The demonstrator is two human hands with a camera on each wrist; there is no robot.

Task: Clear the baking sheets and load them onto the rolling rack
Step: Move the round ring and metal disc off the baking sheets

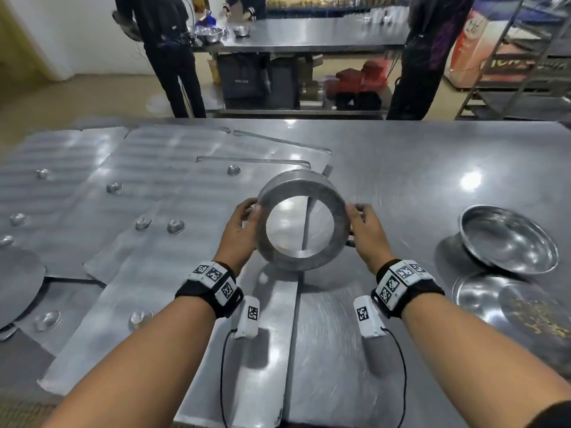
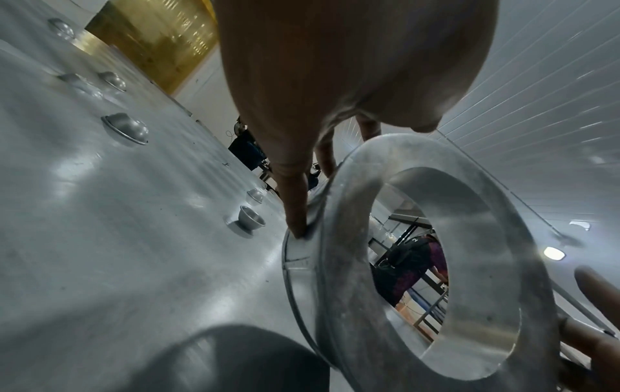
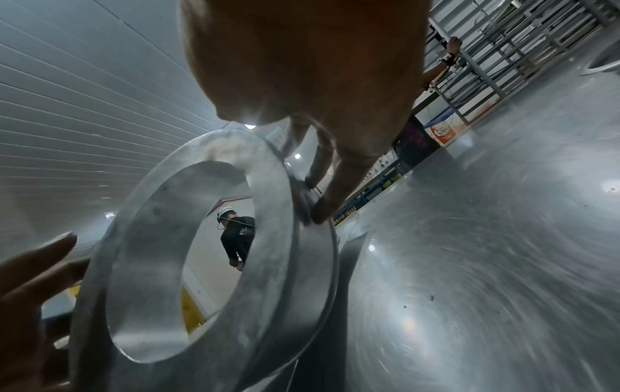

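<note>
A wide metal ring mould (image 1: pixel 304 260) is held tilted above the steel table (image 1: pixel 401 168), its opening facing me. My left hand (image 1: pixel 245 222) grips its left wall and my right hand (image 1: pixel 363 227) grips its right wall, with thumbs on the near rim. In the left wrist view a fingertip (image 2: pixel 297 212) presses the ring (image 2: pixel 349 291). In the right wrist view two fingers (image 3: pixel 339 191) curl on the ring (image 3: pixel 268 265). Overlapping flat baking sheets (image 1: pixel 173 186) cover the table's left half, with several small metal cups (image 1: pixel 175 226) upside down on them.
A steel bowl (image 1: pixel 509 239) and flat round plates (image 1: pixel 525 307) with crumbs sit at the right. A round disc (image 1: pixel 18 273) lies at the left edge. A metal rack (image 1: pixel 519 57) stands at the far right. Two people stand beyond the table, by a second table (image 1: pixel 309 32).
</note>
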